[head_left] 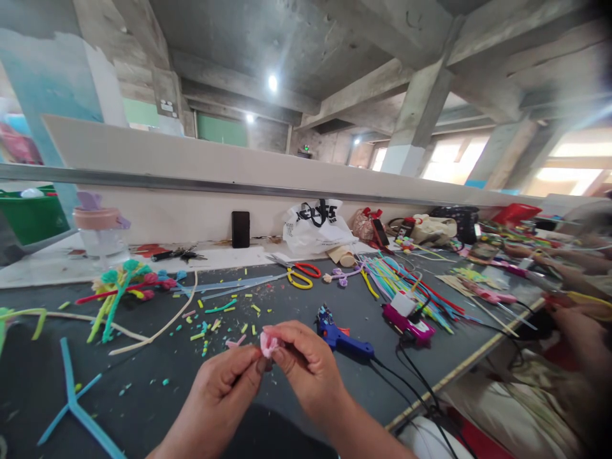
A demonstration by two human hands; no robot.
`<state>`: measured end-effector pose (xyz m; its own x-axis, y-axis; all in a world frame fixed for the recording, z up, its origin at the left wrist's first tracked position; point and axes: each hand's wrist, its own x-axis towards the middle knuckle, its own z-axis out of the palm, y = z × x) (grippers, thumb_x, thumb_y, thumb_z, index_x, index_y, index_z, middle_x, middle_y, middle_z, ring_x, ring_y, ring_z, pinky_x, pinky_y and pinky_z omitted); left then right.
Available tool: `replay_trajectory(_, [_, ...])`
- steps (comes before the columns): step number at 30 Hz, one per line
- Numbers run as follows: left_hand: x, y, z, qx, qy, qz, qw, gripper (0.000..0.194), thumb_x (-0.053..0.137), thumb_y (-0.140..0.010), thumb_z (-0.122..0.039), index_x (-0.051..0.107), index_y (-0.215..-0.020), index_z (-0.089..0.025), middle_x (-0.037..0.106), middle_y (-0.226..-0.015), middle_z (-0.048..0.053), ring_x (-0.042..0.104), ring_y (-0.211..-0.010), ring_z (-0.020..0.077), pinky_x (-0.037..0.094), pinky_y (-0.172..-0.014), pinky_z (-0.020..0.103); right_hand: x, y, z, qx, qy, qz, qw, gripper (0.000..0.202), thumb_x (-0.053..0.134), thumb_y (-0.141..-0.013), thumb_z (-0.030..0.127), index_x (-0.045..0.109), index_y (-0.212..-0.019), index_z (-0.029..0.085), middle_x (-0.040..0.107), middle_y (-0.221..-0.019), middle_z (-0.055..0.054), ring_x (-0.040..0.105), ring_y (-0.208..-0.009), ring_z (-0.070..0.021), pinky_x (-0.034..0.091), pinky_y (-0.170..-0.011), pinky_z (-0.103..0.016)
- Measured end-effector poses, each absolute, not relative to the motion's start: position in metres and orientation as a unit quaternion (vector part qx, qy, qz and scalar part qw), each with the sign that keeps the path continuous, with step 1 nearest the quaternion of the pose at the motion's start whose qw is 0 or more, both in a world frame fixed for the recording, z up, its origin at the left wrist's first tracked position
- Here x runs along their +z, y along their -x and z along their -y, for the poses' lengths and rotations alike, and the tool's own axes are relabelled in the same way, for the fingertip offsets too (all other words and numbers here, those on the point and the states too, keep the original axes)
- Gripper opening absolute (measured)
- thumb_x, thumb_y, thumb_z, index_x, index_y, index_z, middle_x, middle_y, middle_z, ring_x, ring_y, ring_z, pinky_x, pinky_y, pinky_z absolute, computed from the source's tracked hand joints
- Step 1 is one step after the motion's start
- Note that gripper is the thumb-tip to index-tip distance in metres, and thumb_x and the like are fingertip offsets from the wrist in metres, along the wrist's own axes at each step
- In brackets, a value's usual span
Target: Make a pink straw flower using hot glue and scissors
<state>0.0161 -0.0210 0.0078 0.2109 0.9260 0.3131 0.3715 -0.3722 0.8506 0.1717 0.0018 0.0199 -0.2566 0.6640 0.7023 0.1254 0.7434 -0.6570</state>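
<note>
Head view: both hands [268,373] pinching a small, soft-looking, curled pink piece [269,344] between fingertips.

Pale pink curled piece [268,345] partly hidden, green plastic bin [36,218] cut off at left, co-worker's bare hand [571,322] blurred at right

Looks from head height at near edge of counter [138,408], forward and down. Sits close behind left hand [222,382] and right hand [308,366]; faces far edge and pale partition [191,156], ceiling [239,38] above. Catches near edge aslant, lower right.
</note>
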Motion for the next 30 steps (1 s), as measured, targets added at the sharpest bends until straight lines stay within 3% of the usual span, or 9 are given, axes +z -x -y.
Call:
replay_trajectory(6, [0.002, -0.019, 0.022, 0.460, -0.675, -0.451, 0.361, 0.036, 0.046, -0.085, -0.039, 0.049, -0.057, -0.018, 0.038, -0.056, -0.003, 0.036, -0.053, 0.0107, 0.031, -0.050, 0.020, 0.020, -0.171, -0.001, 0.253, 0.268, 0.744, 0.558, 0.020, 0.060, -0.083, 0.020, 0.068, -0.100, 0.024, 0.069, -0.087, -0.005, 0.063, -0.080, -0.0159, 0.050, -0.073, -0.026])
replay_trajectory(11, [-0.003, -0.025, 0.017, 0.429, -0.591, -0.463, 0.503, 0.037, 0.046, -0.082, -0.050, 0.053, -0.065, -0.018, 0.038, -0.050, -0.006, 0.036, -0.039, 0.0076, 0.030, -0.036, 0.018, 0.020, -0.173, -0.003, 0.273, 0.305, 0.726, 0.552, 0.018, 0.061, -0.082, 0.021, 0.069, -0.097, 0.022, 0.069, -0.087, -0.005, 0.063, -0.080, -0.0156, 0.050, -0.073, -0.026])
replay_trajectory(17, [0.003, -0.026, 0.013, 0.476, -0.527, -0.448, 0.543, 0.028, 0.066, -0.068, -0.038, 0.061, -0.086, -0.018, 0.055, -0.058, -0.004, 0.045, -0.038, 0.0077, 0.041, -0.035, 0.019, 0.016, -0.173, -0.006, 0.323, 0.350, 0.692, 0.543, 0.018, 0.060, -0.083, 0.027, 0.068, -0.099, 0.022, 0.069, -0.091, -0.005, 0.064, -0.081, -0.0166, 0.050, -0.074, -0.027])
replay_trajectory(22, [0.003, -0.025, 0.012, 0.494, -0.498, -0.471, 0.535, 0.028, 0.066, -0.068, -0.042, 0.062, -0.080, -0.017, 0.047, -0.044, -0.008, 0.041, -0.032, 0.0068, 0.038, -0.031, 0.017, 0.017, -0.172, -0.004, 0.279, 0.337, 0.727, 0.530, 0.022, 0.060, -0.083, 0.026, 0.066, -0.103, 0.022, 0.068, -0.089, -0.005, 0.062, -0.079, -0.0163, 0.049, -0.072, -0.027])
replay_trajectory(26, [0.002, -0.024, 0.011, 0.504, -0.452, -0.473, 0.564, 0.032, 0.066, -0.067, -0.048, 0.062, -0.076, -0.017, 0.048, -0.046, -0.008, 0.040, -0.033, 0.0052, 0.035, -0.030, 0.015, 0.015, -0.174, -0.002, 0.273, 0.321, 0.745, 0.517, 0.037, 0.060, -0.081, 0.030, 0.058, -0.118, 0.023, 0.067, -0.095, -0.005, 0.060, -0.076, -0.0158, 0.050, -0.070, -0.027])
replay_trajectory(30, [0.003, -0.026, 0.012, 0.522, -0.414, -0.447, 0.597, 0.033, 0.070, -0.064, -0.048, 0.060, -0.069, -0.017, 0.051, -0.051, -0.007, 0.041, -0.036, 0.0047, 0.036, -0.030, 0.014, 0.009, -0.176, -0.002, 0.321, 0.328, 0.725, 0.514, 0.037, 0.054, -0.086, 0.031, 0.055, -0.122, 0.025, 0.064, -0.106, -0.007, 0.061, -0.090, -0.0185, 0.049, -0.080, -0.031])
